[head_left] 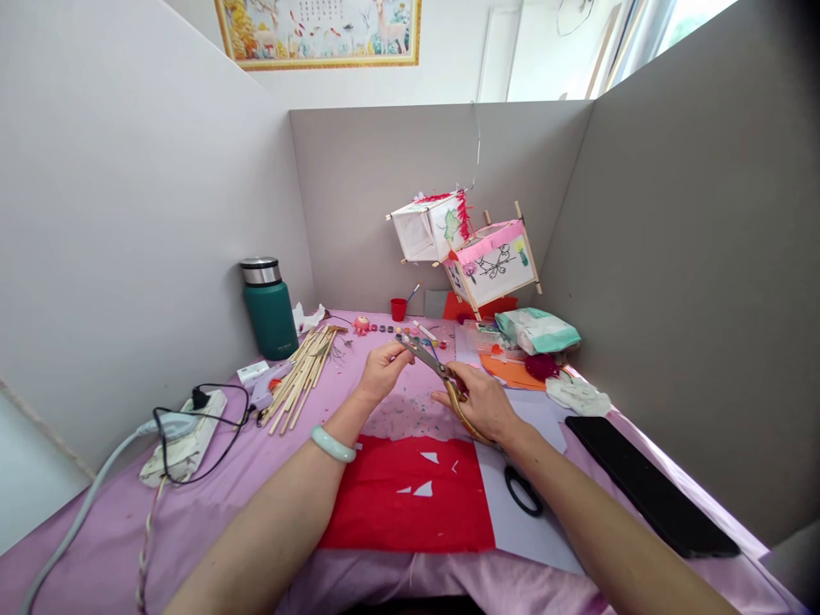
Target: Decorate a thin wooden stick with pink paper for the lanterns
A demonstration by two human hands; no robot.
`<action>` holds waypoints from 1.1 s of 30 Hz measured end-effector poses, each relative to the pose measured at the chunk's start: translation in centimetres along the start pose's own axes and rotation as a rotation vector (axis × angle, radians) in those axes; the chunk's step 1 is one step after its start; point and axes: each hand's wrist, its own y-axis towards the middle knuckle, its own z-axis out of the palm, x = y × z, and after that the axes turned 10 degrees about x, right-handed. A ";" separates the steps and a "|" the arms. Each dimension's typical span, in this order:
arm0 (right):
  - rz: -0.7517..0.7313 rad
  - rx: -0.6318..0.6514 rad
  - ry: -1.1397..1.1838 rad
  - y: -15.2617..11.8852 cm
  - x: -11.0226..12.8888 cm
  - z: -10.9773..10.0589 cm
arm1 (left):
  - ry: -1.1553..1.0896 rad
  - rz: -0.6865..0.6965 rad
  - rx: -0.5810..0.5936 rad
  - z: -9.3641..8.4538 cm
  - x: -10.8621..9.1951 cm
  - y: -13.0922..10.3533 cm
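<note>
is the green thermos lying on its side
No, the green thermos stands upright on the purple cloth, lid on, beside the left wall.

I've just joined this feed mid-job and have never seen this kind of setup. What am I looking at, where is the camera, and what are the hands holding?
There is no machine here: you see a person's two bare hands, filmed by one camera worn on their head, looking forward and down. The right hand grips gold-handled metal scissors, blades pointing up and left. The left hand pinches with its fingers right at the blade tips; whatever it holds is too small to tell. Below them, on the lilac tablecloth, lies a red paper sheet with small cut-out holes. To the left lie a bundle of bamboo sticks, a white power strip and a dark green flask. Two paper box lanterns hang behind, and a black tablet lies at right.
</note>
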 end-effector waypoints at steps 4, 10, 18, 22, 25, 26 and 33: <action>-0.006 0.007 0.031 0.1 -0.1 0.1 | 0.023 0.005 0.000 0.0 0.0 -0.1; 0.001 0.014 0.066 0.0 -0.3 0.2 | 0.018 0.010 -0.009 0.0 -0.2 -0.1; 0.051 0.017 0.086 0.3 -1.3 0.2 | -0.126 -0.062 -0.017 0.2 0.2 0.1; 0.042 0.028 0.043 0.2 -1.4 0.0 | -0.145 -0.081 -0.018 0.1 -0.1 0.1; 0.025 0.039 0.013 0.0 -1.1 -0.1 | -0.100 -0.068 -0.012 0.0 -0.2 0.1; 0.021 0.037 0.005 0.0 -1.0 -0.1 | -0.089 -0.063 -0.008 0.0 -0.2 0.0; 0.031 0.031 -0.038 -0.1 -0.6 0.0 | -0.038 -0.040 0.025 0.0 0.2 0.0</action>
